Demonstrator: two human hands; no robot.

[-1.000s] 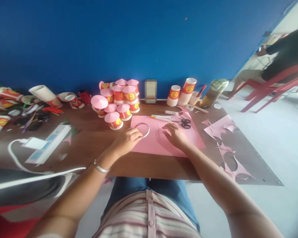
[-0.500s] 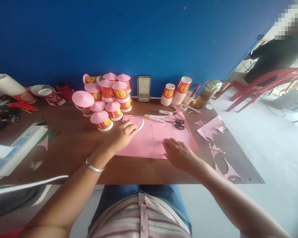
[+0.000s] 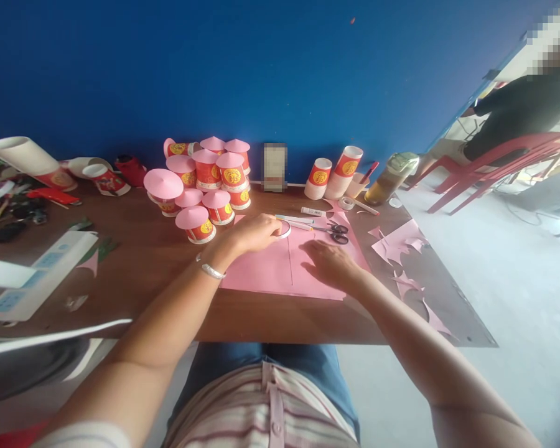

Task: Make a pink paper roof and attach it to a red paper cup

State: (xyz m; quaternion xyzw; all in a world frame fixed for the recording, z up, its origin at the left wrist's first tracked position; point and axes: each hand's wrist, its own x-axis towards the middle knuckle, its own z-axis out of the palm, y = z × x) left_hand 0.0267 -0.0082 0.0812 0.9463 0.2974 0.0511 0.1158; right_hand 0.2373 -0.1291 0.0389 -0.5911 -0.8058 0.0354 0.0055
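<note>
1. Paper [image 3: 256, 270], pink, lies on our desk [image 3: 261, 320], its long axis running left to right.
2. We see a white ring [image 3: 287, 231] protruding rightward from our left grip [image 3: 260, 232], which clasps its left side over the paper.
3. Our right grip [image 3: 332, 262], loosely spread, is over the paper's right half.

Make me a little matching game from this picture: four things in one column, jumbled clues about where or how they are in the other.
Things
1. white ring
2. scissors
3. bangle
4. power strip

Clues
A. black-handled, lying on the pink paper
B. gripped by the left hand
C. white with blue panels, toward the left end of the table
D. silvery, worn just behind the left hand

Right pairs: 1-B, 2-A, 3-D, 4-C
</note>
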